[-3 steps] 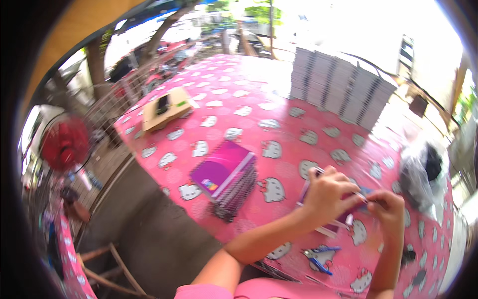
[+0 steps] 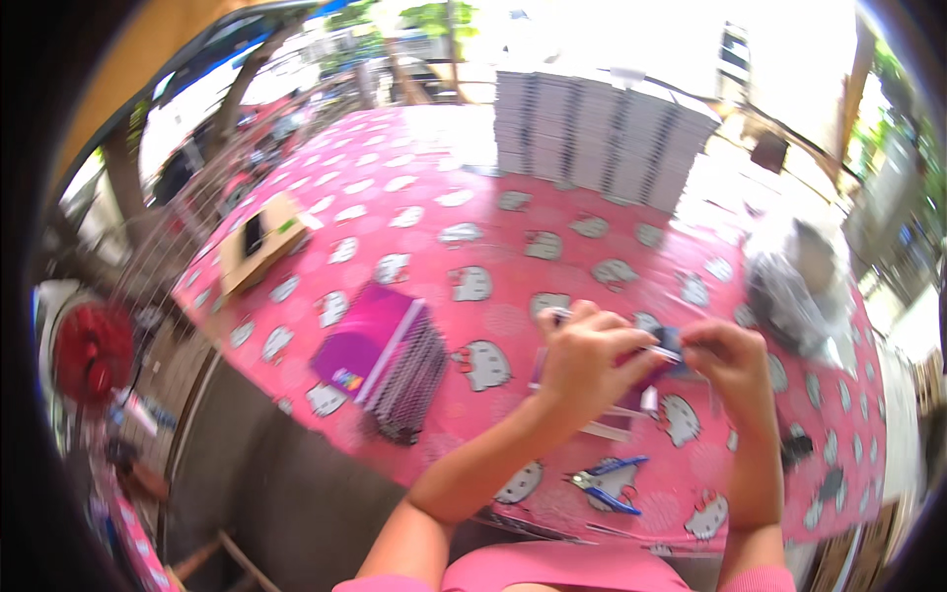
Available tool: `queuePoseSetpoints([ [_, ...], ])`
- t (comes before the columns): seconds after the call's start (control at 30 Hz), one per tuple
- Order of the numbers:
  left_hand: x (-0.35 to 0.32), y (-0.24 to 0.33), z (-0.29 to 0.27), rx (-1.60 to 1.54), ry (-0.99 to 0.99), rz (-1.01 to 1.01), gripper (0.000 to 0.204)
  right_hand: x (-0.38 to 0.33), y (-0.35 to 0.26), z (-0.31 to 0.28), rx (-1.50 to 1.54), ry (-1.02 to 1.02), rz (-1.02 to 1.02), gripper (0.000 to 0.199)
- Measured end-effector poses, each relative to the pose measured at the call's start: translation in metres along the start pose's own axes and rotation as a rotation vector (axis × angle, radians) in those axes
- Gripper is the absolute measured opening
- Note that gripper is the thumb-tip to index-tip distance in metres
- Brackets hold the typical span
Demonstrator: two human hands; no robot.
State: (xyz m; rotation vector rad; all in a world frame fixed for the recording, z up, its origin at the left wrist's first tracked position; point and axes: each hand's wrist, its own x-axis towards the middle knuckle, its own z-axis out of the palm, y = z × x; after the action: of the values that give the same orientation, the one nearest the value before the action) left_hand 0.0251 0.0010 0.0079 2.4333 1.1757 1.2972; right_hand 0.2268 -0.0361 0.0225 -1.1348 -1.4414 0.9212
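A purple notebook (image 2: 621,419) lies on the table under my left hand (image 2: 589,363), mostly hidden by it. My left hand's fingers are closed on the notebook, with thumb and forefinger meeting at its right end. Close to that end, my right hand (image 2: 732,363) has its fingers pinched together; what they hold, if anything, is too small and blurred to make out. Something small and blue-grey (image 2: 681,367) shows between the two hands. Nearer to me lie blue-handled cutting pliers (image 2: 607,484). To the left stands a stack of purple spiral notebooks (image 2: 380,357).
At the back, tall stacks of spiral-bound books (image 2: 602,138) stand on the pink patterned tablecloth (image 2: 513,321). A clear plastic bag (image 2: 799,291) sits at the right. Far left are a cardboard piece (image 2: 261,247) with a dark phone (image 2: 254,235), and a red fan (image 2: 92,352) beyond the table.
The whole view has swung, so everything sits further left in the picture. My right fingertips have drawn slightly away from my left thumb; my left hand stays on the notebook.
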Motion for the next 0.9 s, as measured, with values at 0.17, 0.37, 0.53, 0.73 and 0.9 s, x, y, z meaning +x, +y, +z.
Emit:
queuePoseSetpoints([
  [0.17,0.000,0.009,0.028,-0.152,0.080,-0.088,0.018,0.005,-0.004,-0.030,-0.261,-0.166,-0.018,0.017],
  [0.37,0.001,0.019,0.022,-0.105,0.081,-0.035,0.019,-0.002,-0.011,-0.029,-0.410,-0.162,-0.101,0.014],
  [0.53,-0.001,0.017,0.021,-0.121,0.081,-0.010,0.019,0.001,-0.006,-0.029,-0.445,-0.148,-0.130,0.015],
  [0.73,-0.001,0.018,0.024,-0.082,0.100,0.019,0.019,0.002,-0.012,-0.031,-0.407,-0.285,-0.116,0.016],
  [0.9,0.000,0.020,0.022,-0.017,0.105,0.034,0.017,-0.003,-0.005,-0.026,-0.533,-0.206,-0.289,0.020],
])
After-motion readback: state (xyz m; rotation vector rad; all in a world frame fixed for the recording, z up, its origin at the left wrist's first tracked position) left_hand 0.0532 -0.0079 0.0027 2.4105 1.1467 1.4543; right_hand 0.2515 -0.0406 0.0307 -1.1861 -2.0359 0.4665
